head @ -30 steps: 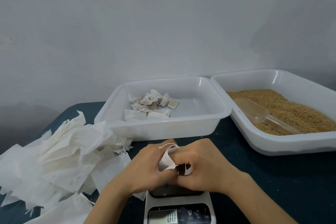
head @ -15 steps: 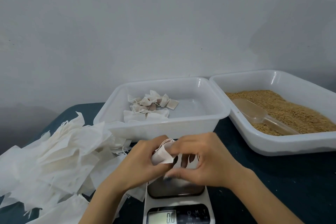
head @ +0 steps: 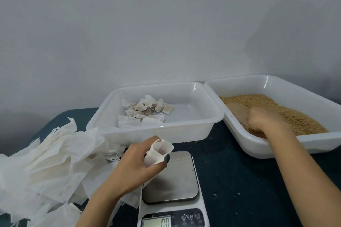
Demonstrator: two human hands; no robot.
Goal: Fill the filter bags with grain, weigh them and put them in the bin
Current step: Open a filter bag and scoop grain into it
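Note:
My left hand (head: 136, 164) grips a small white filter bag (head: 158, 152) with its mouth held open, just above the left edge of the scale (head: 171, 177). My right hand (head: 265, 120) is inside the right white tray (head: 276, 151) of brown grain (head: 299, 114), its fingers curled round the handle of the clear scoop (head: 238, 112), blurred by motion. The middle white bin (head: 153, 135) holds several filled bags (head: 147, 108) in its back left part. The scale's display (head: 156, 222) reads zero.
A loose heap of empty white filter bags (head: 46, 162) covers the dark table (head: 239, 180) at the left, reaching my left forearm. A pale wall stands right behind the two trays. Stray grains dot the table beside the scale.
My right hand left the bag and reached right into the grain tray, taking the scoop. My left hand keeps the bag alone, its mouth now open.

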